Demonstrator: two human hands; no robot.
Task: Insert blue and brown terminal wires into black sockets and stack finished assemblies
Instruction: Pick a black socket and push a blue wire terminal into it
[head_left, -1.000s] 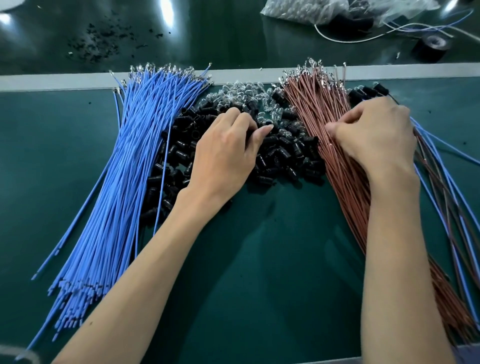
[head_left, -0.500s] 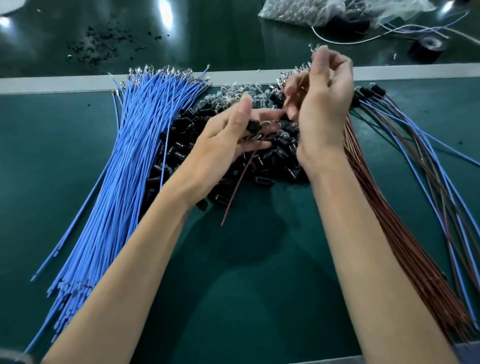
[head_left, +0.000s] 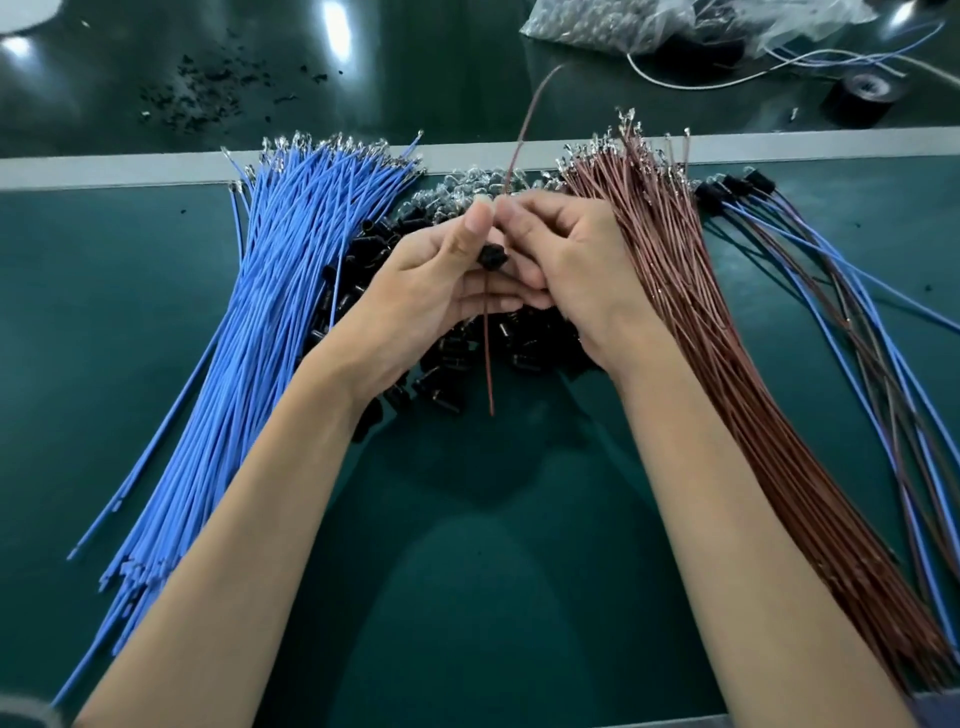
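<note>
My left hand (head_left: 426, 280) holds a black socket (head_left: 492, 257) between thumb and fingers above the pile of black sockets (head_left: 447, 364). Close against it, my right hand (head_left: 582, 270) pinches a single brown wire (head_left: 524, 124). That wire rises past my fingertips toward the far side, and a length hangs below the socket. The blue wire bundle (head_left: 249, 338) fans out on the left and the brown wire bundle (head_left: 727, 364) on the right. Finished assemblies (head_left: 831, 291) lie at the far right, their sockets pointing away from me.
Clear bulbs (head_left: 467, 179) lie behind the socket pile. A grey strip (head_left: 104, 169) borders the green mat (head_left: 467, 571). Beyond it are a plastic bag of parts (head_left: 613, 26), a black tape roll (head_left: 862, 98), loose wires and black debris (head_left: 208, 93).
My right hand lifted a brown wire from the bundle and came down to meet my left hand. My left hand picked a socket from the pile; the wire now stands upright through my fingers.
</note>
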